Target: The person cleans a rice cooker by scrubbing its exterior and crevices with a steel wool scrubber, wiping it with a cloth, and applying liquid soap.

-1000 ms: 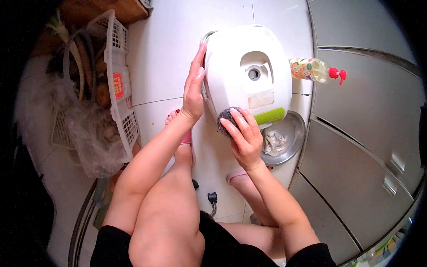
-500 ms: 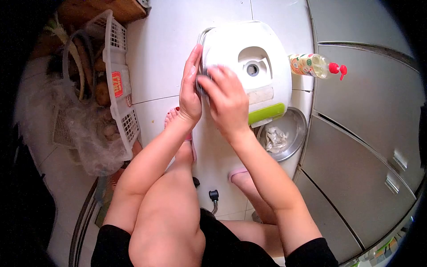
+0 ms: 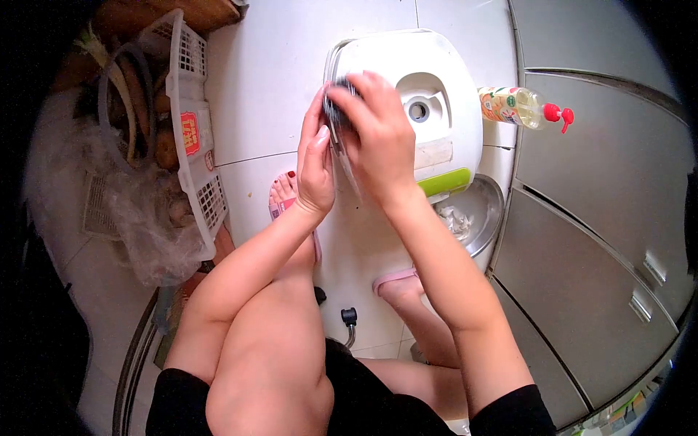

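In front of the white lidded container (image 3: 458,87) with a green panel, my left hand (image 3: 317,163) is closed along a thin flat piece (image 3: 347,166) seen nearly edge-on. Its kind is not clear. My right hand (image 3: 382,134) presses a dark scouring pad (image 3: 339,102) against the face of that piece, its fingers bent and partly blurred. The palm side of my right hand and most of the piece's face are hidden.
A bottle with a red pump (image 3: 520,107) stands right of the container. A metal bowl (image 3: 493,211) with a crumpled whitish thing sits below it. At left is a white plastic basket (image 3: 190,160) of vegetables and bags. Grey cabinets (image 3: 596,152) line the right side.
My right hand has moved slightly up and right, and the dark pad under its fingers shows more. More of the thin piece's lower edge is visible. My left hand stays about where it was.
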The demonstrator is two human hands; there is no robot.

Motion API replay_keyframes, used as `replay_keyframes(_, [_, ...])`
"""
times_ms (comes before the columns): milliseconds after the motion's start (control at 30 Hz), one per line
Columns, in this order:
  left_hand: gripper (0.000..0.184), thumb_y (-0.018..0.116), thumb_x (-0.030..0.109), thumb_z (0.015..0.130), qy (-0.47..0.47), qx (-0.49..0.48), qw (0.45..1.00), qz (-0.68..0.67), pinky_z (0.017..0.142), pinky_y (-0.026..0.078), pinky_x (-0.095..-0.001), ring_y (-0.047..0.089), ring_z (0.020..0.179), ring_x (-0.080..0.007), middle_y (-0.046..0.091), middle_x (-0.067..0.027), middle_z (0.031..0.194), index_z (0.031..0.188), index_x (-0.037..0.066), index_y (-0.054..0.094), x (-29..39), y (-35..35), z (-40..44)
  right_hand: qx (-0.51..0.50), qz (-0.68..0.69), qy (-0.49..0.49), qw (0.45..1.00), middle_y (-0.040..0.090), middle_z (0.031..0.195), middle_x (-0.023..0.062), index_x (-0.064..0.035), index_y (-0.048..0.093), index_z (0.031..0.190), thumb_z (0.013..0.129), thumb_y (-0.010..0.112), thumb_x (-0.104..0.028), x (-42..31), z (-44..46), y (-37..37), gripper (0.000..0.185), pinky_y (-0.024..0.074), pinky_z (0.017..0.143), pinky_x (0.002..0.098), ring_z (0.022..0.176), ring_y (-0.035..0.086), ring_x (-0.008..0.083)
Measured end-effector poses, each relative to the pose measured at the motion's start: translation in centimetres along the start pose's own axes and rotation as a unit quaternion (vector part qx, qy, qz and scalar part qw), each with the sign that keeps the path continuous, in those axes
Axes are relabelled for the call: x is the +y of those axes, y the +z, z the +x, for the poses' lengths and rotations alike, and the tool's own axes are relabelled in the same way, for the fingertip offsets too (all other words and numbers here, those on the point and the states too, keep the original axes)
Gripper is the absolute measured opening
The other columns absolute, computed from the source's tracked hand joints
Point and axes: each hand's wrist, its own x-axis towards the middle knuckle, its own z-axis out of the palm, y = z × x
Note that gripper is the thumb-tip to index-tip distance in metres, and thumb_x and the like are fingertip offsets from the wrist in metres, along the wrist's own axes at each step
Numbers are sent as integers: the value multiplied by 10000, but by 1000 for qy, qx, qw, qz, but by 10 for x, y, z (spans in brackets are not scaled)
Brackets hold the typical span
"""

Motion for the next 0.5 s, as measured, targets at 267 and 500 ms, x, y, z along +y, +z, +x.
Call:
replay_keyframes(267, [592, 344, 214, 994, -21, 43, 998, -29, 1248, 193, -381, 301, 1489, -275, 343, -200, 1584, 1522, -46, 282, 4, -4, 4, -16, -26, 1, 1000, 632, 1204, 96, -105, 683, 1066, 781, 684, -92, -9, -24, -6, 285, 511, 984, 438, 1193, 582, 324])
replay_keyframes(500, [532, 269, 178, 1027, -42, 48, 997, -35, 1227, 244, -353, 345, 1465, -250, 388, -198, 1562, 1507, -50, 287, 5, -5, 2, -80, -42, -31, 995, 626, 1295, 90, -110, 717, 1087, 805, 648, -94, -17, -99, -32, 291, 499, 1031, 472, 1224, 581, 312])
